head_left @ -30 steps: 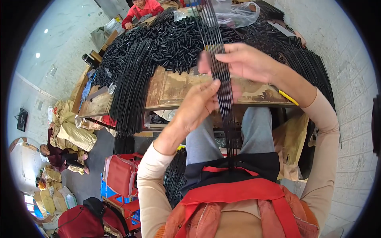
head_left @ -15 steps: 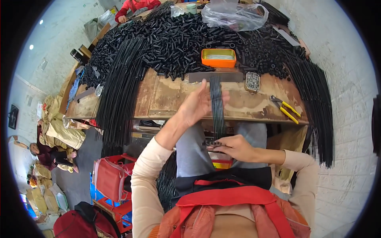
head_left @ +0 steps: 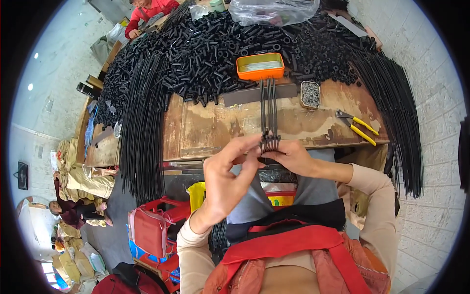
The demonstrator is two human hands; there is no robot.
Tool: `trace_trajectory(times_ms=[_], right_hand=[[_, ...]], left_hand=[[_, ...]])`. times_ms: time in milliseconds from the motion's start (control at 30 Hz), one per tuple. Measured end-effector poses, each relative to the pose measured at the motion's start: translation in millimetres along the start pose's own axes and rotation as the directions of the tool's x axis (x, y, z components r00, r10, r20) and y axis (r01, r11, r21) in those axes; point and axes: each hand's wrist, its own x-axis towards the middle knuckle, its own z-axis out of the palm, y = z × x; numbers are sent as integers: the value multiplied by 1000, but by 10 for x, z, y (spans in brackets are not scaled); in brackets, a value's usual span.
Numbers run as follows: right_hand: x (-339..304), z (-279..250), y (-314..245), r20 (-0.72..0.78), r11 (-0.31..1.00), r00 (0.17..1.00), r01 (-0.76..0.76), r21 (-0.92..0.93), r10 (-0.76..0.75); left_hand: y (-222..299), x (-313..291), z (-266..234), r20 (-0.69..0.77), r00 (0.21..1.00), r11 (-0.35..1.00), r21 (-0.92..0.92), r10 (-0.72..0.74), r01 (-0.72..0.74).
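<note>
Several thin black rods (head_left: 269,110) stand out from my hands toward the far side of the table, split into narrow strands with gaps between. Their near ends fan out in a row of small dark tips. My right hand (head_left: 296,159) is closed round these near ends, thumb and fingers pressed against them. From the left, my left hand (head_left: 227,179) reaches the same ends, its thumb and fingertips pinched together beside them. The rods' far ends lie by an orange tin (head_left: 260,73) with thin silvery pins inside, over a dark flat bar (head_left: 235,97).
Piled black tubes (head_left: 210,54) cover the table's far half. Long black rod bundles overhang the edge at left (head_left: 142,127) and right (head_left: 391,98). A small dish of metal bits (head_left: 310,94) and yellow-handled pliers (head_left: 359,128) lie right. Another person (head_left: 152,11) sits at far left.
My left hand has come back from the rods' far part to their near ends. My right hand has lifted the rods' near ends toward the table edge, and the flat band has split into strands.
</note>
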Motion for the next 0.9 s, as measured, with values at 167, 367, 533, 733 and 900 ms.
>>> trace_trajectory(times_ms=[167, 367, 533, 733, 900], right_hand=[[5, 63, 129, -3, 1000, 1000, 16, 8, -16], [31, 46, 160, 86, 1000, 996, -29, -8, 30], [15, 83, 250, 85, 1000, 996, -27, 9, 27], [-7, 109, 312, 82, 996, 995, -59, 60, 54], [28, 88, 304, 101, 996, 993, -67, 63, 60]], left_hand=[[94, -52, 91, -99, 974, 970, 152, 204, -188], [-209, 74, 114, -47, 999, 1000, -29, 0, -1], [19, 90, 94, -87, 996, 982, -191, -8, -9], [59, 85, 46, -78, 994, 984, -169, -77, 63], [118, 162, -21, -83, 994, 992, -112, -69, 59]])
